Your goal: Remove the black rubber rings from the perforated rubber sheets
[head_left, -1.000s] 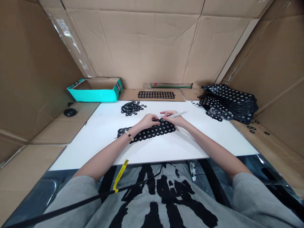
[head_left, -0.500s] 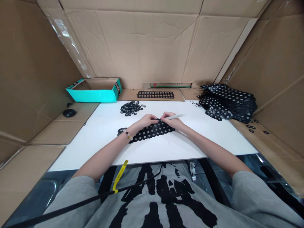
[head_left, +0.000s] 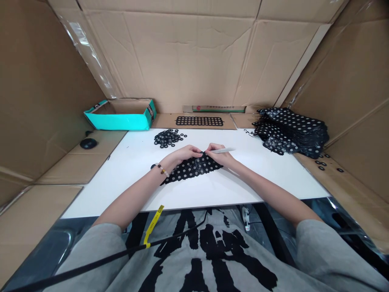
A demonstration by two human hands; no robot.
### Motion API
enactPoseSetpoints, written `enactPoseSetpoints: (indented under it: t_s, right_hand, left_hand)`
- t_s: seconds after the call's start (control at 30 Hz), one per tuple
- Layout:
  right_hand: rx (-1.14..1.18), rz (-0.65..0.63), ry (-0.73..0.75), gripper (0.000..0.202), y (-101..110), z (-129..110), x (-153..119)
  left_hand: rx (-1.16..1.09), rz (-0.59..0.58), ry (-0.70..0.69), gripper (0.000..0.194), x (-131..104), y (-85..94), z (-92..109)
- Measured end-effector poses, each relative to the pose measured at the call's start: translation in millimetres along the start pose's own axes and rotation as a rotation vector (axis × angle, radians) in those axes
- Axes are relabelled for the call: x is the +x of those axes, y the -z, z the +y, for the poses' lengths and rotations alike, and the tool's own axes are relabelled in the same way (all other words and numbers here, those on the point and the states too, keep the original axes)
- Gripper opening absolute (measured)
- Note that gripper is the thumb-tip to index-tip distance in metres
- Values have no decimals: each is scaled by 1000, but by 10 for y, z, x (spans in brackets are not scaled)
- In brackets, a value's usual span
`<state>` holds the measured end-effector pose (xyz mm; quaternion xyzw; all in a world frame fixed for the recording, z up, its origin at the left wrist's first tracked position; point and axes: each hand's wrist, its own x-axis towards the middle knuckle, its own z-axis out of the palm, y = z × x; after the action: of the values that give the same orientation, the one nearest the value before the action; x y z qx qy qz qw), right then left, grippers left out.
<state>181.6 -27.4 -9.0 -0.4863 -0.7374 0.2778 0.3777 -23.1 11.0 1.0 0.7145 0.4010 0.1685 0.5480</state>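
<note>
Centre of frame: black perforated sheet point(head_left: 190, 168) lies flat on the white counter point(head_left: 127, 170), running from centre toward lower left, dotted with pale holes. Left hand point(head_left: 182, 154) rests on the sheet's upper edge, fingers point(head_left: 197, 152) curled narrow and pinched at the sheet's top corner; cannot tell if a ring is between them. Bead bracelet point(head_left: 160, 168) on the left wrist, just over the sheet's left end. Right hand point(head_left: 219, 155) meets the left at the same corner, fingers closed around a thin white pen-like tool point(head_left: 222, 150), which points right and slightly up in frame. The tool's tip is hidden at the pinch point.

Upper centre-left of counter: loose pile of small black rings point(head_left: 167, 138), apart from the hands. Behind it, at the counter's far edge, an emptied black grid sheet point(head_left: 199, 121) lies on cardboard. Upper right: thick stack of the same dotted black sheets point(head_left: 291, 132), overlapping the counter's right corner, with a few stray rings point(head_left: 322, 164) on the cardboard beside it. Upper left: teal open box point(head_left: 121, 115), lying on cardboard, and a small dark round object point(head_left: 88, 142) below it. Cardboard walls point(head_left: 197, 61) surround the whole station. Bottom of frame: grey printed shirt point(head_left: 212, 259), a black cable with yellow tag point(head_left: 153, 223) crossing it.
</note>
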Motion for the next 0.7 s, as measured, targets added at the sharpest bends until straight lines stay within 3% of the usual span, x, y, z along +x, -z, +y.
enactPoseSetpoints:
  t_s: [0.23, 0.33, 0.43, 0.7]
  right_hand:
    - [-15, 5, 28, 19, 31, 17, 17]
    - [39, -2, 21, 19, 79, 40, 33]
    - [98, -40, -2, 19, 116, 69, 47]
    - [90, -123, 22, 16, 128, 140, 70]
  left_hand:
    - [44, -57, -46, 38, -60, 35, 97]
    - [217, 22, -99, 45, -42, -24, 94]
    - [349, 96, -92, 40, -4, -92, 65]
    - [259, 104, -58, 35, 27, -130, 6]
